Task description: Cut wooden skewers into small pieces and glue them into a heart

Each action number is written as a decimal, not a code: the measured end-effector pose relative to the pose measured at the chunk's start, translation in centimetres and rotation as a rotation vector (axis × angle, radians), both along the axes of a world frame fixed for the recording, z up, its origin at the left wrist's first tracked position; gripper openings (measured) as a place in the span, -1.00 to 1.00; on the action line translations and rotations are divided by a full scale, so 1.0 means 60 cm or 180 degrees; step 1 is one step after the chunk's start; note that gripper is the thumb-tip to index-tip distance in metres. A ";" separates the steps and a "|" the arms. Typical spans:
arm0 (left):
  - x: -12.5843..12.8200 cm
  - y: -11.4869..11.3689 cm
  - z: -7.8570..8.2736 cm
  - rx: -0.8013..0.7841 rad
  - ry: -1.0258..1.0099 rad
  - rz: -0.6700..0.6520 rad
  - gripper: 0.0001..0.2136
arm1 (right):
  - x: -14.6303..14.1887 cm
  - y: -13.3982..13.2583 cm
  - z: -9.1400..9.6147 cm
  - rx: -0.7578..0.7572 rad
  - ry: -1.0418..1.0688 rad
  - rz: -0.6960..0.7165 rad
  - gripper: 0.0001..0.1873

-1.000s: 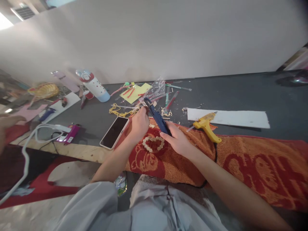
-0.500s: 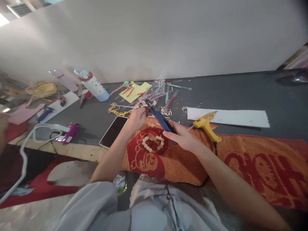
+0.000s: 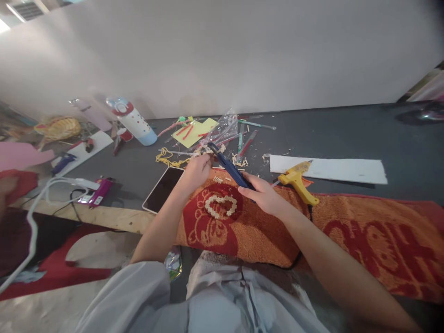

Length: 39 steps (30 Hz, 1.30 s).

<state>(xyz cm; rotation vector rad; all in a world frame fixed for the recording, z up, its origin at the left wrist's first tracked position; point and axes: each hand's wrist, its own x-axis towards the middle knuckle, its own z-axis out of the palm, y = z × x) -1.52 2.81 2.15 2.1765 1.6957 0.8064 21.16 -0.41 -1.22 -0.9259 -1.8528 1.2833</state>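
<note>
My right hand (image 3: 258, 190) is closed round the lower end of a long dark-blue hand tool (image 3: 229, 167) that slants up to the left; its exact kind does not show clearly. By the tool's far end, my left hand (image 3: 199, 170) is pinched, and whatever is between the fingertips is too small or hidden to name. Under both hands lies an orange and red towel (image 3: 270, 236). A heart outline of small pale pieces (image 3: 221, 206) rests on it, with a few short loose pieces (image 3: 218, 179) above.
Right of my hands are a yellow glue gun (image 3: 294, 179) and a white strip (image 3: 347, 170). A phone (image 3: 163, 189) lies by my left forearm. Behind are yellow paper (image 3: 190, 134), clear plastic and yellow string (image 3: 169, 158). Farther left stand a bottle (image 3: 133, 120) and another person's hand (image 3: 7, 187).
The blue tool has tilted slightly, its far end shifting a little left; my left hand stays pinched. At the far left, the pink sheet and red material beside the other person have moved.
</note>
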 end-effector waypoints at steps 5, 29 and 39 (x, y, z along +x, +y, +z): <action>0.014 -0.007 -0.001 0.0230 0.1163 0.0416 -0.81 | -0.001 -0.003 0.008 -0.0161 0.0089 0.0086 -0.54; -0.011 -0.008 0.004 0.0768 0.0689 0.0054 -0.70 | 0.002 -0.008 0.001 0.1325 -0.2030 -0.0426 -0.57; -0.006 -0.011 0.018 0.0286 0.1178 0.0035 -0.72 | -0.001 -0.014 -0.007 0.1780 -0.2202 -0.0501 -0.52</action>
